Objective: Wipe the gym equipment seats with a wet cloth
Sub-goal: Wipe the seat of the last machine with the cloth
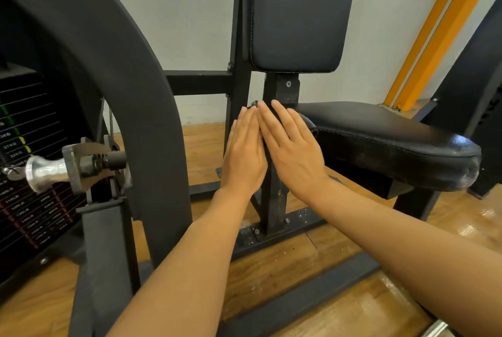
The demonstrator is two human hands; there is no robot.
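My left hand [244,154] and right hand [292,146] flat, fingers straight, side by side near seat [380,133] edge; each grip holds nothing.

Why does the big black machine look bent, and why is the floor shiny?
Head view: the wide lens curves the machine frame near the edge; light glares off the glossy wooden floor and the seat front; the picture is sharp except for slight softness at its corners.

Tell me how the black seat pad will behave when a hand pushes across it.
The seat pad will likely give a little: its rounded, stitched edges suggest padding. Its glossy cover looks smooth, so a wet cloth would probably slide easily. It should not shift or tip, since it seems fixed to the black frame.
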